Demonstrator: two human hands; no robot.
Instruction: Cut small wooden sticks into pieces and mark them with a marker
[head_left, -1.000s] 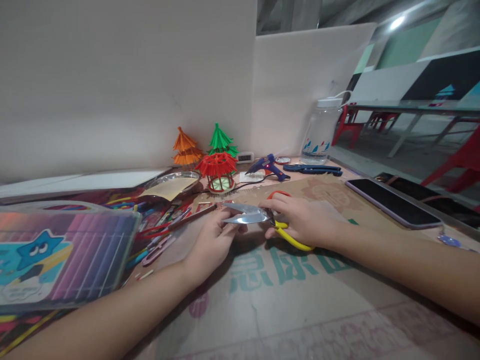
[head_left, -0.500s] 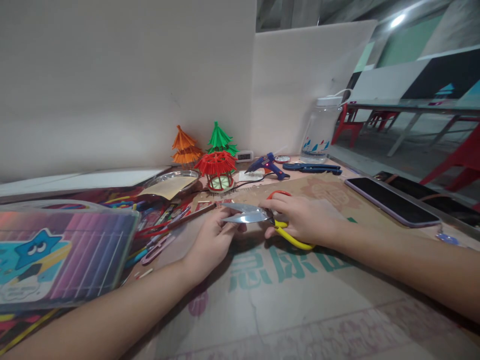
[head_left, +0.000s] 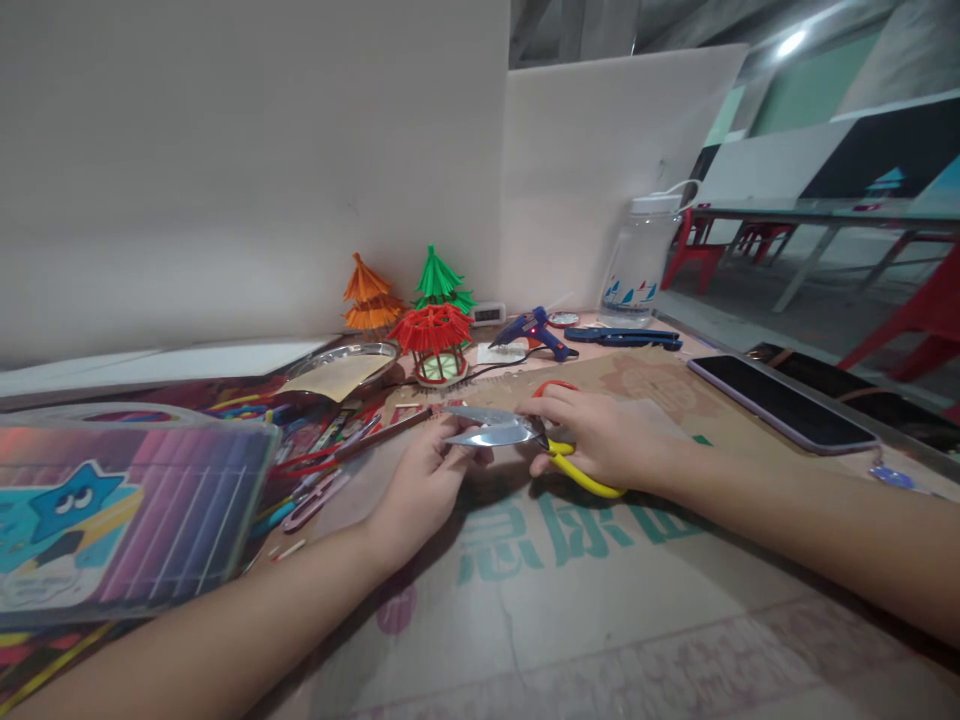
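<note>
My right hand [head_left: 592, 430] is closed on the handles of a pair of scissors [head_left: 499, 432], one loop yellow and the other orange-red. Their metal blades are parted and point left, reaching my left hand's fingertips. My left hand [head_left: 431, 470] is closed in a pinch beside the blade tips; what its fingers hold, if anything, is hidden. A dark brown strip [head_left: 386, 432] runs left from near those fingers, and I cannot tell whether they grip it. Below both hands lies a printed cardboard sheet [head_left: 570, 620]. Just behind them stands a small red-roofed model pavilion [head_left: 433, 340].
A marker case [head_left: 180, 510] sits at the left over loose craft sticks and strips. Behind are orange [head_left: 369, 295] and green [head_left: 439, 275] model roofs, a metal tray [head_left: 386, 355], a blue glue gun [head_left: 540, 330] and a water bottle [head_left: 637, 265]. A phone [head_left: 780, 405] lies right.
</note>
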